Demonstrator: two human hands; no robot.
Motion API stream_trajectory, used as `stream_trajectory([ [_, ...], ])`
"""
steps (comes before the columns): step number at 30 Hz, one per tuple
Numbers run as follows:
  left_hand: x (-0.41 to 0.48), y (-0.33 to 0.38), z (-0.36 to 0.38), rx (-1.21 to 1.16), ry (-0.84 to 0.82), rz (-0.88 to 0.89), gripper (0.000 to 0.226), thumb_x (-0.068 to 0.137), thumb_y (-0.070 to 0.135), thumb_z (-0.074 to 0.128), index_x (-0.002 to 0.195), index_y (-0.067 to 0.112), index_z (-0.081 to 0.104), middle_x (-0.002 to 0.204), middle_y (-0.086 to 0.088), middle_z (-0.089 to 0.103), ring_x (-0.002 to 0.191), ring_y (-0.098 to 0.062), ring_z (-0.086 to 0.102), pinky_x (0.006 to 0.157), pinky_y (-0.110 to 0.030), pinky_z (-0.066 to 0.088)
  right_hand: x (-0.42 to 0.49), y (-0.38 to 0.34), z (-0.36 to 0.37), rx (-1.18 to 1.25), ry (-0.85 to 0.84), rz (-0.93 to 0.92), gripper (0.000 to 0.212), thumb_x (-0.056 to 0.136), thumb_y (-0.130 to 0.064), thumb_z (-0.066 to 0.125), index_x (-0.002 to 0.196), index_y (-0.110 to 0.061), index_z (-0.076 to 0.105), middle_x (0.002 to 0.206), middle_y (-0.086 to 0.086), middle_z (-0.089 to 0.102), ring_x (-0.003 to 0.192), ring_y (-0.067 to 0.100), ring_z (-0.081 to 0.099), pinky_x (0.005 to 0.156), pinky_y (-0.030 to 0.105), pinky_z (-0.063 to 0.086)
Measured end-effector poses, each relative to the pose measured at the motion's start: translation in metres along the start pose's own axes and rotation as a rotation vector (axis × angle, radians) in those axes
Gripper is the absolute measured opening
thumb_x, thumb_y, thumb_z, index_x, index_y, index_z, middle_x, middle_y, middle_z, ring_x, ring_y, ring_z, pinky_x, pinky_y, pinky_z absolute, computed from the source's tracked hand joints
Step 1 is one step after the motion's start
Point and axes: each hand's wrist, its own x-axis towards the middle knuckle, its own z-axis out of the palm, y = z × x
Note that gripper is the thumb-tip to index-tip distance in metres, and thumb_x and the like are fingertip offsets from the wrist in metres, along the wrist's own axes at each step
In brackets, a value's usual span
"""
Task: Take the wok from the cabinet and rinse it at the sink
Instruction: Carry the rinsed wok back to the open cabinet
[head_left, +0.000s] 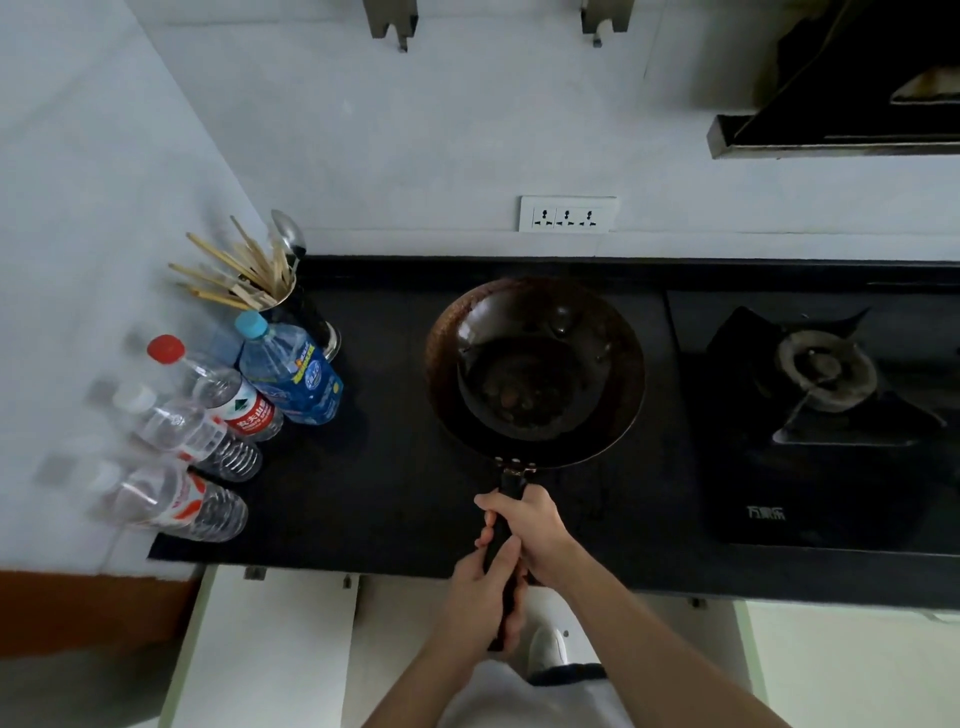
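- Wok, dark round steel with a long black handle (535, 369), is gripped at that handle by both hands: left hand (483, 597) wraps the near end, right hand (527, 525) closes round it further up
- Its bowl sits over the middle of the black countertop (384, 467); whether resting or lifted, I cannot tell
- Clear plastic bottles (208, 431) crowd the countertop's left end, a black gas hob (821, 374) its right
- No sink shows; swinging wide to find it could topple the bottles, and the bowl's weight far out could twist the grip
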Motion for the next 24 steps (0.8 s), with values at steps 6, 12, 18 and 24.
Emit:
stream_trajectory([
  [6, 0.0, 0.01, -0.005, -0.035, -0.022, -0.076, 0.037, 0.101, 0.032, 0.05, 0.078, 0.005, 0.062, 0.058, -0.008, 0.058, 0.04, -0.017, 0.048, 0.041, -0.029, 0.043, -0.007, -0.01, 0.007, 0.177, 0.021, 0.116, 0.014, 0.088, -0.006, 0.071, 0.09, -0.001, 0.058, 0.063, 0.009, 0.062, 0.052, 0.021, 0.061, 0.072, 0.043, 0.058],
  [12, 0.001, 0.013, -0.01, 0.076, -0.014, -0.074, 0.035, 0.101, 0.035, 0.048, 0.094, 0.005, 0.065, 0.07, -0.008, 0.069, 0.052, -0.019, 0.062, 0.056, -0.035, 0.057, -0.001, -0.007, 0.014, 0.199, 0.109, 0.142, 0.053, 0.084, -0.007, 0.075, 0.129, 0.004, 0.05, 0.071, 0.013, 0.07, 0.059, 0.026, 0.07, 0.06, 0.037, 0.059],
  [18, 0.003, 0.012, -0.023, 0.188, -0.066, 0.05, 0.024, 0.099, 0.033, 0.053, 0.104, 0.012, 0.063, 0.074, -0.008, 0.07, 0.059, -0.021, 0.063, 0.061, -0.035, 0.057, -0.002, -0.007, 0.015, 0.036, 0.202, 0.072, 0.031, 0.087, -0.018, 0.076, 0.108, 0.0, 0.061, 0.081, 0.012, 0.075, 0.064, 0.024, 0.073, 0.064, 0.036, 0.061],
  [24, 0.003, 0.025, -0.043, 0.795, 0.038, 0.318, 0.039, 0.088, 0.059, 0.058, 0.107, 0.026, 0.051, 0.086, 0.015, 0.062, 0.072, 0.0, 0.061, 0.062, -0.012, 0.047, -0.011, -0.006, 0.012, -0.519, 0.334, -0.026, 0.036, 0.088, -0.049, 0.069, 0.098, -0.014, 0.066, 0.092, 0.005, 0.074, 0.079, 0.017, 0.071, 0.063, 0.025, 0.055],
])
